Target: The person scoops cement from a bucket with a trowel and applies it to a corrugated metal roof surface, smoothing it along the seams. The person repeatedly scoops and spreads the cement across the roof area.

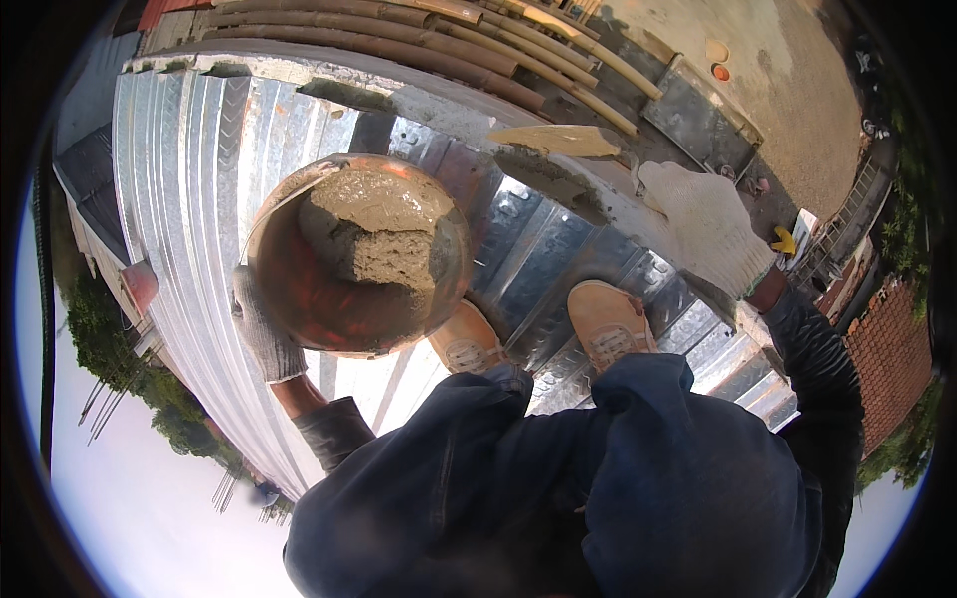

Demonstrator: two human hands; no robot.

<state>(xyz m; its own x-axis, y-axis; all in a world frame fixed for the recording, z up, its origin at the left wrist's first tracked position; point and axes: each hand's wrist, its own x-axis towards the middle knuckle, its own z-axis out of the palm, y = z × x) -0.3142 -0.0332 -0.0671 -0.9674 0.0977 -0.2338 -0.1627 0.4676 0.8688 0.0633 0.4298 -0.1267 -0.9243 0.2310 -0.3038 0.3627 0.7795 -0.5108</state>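
My left hand (pixel 267 334), in a pale knit glove, grips the outer side of a round orange bucket (pixel 344 334). The bucket is tilted on the metal sheeting, its mouth facing up toward me. Wet grey-brown mortar (pixel 394 254) fills part of it, with a scooped hollow on its face. My right hand (pixel 703 224), in a similar glove, is closed over the wall top. From it extends a mortar-coated trowel (pixel 558 140), its blade pointing left along the wall; the glove hides the handle. Just below the blade, fresh mortar (pixel 553 184) lies along the wall edge.
Shiny corrugated metal sheeting (pixel 179 199) lies under my shoes (pixel 608 324) and meets the low wall (pixel 429 105). Beyond the wall are bamboo poles (pixel 399 45) and a grey rectangular trough (pixel 703 115). The ground lies lower at the upper right.
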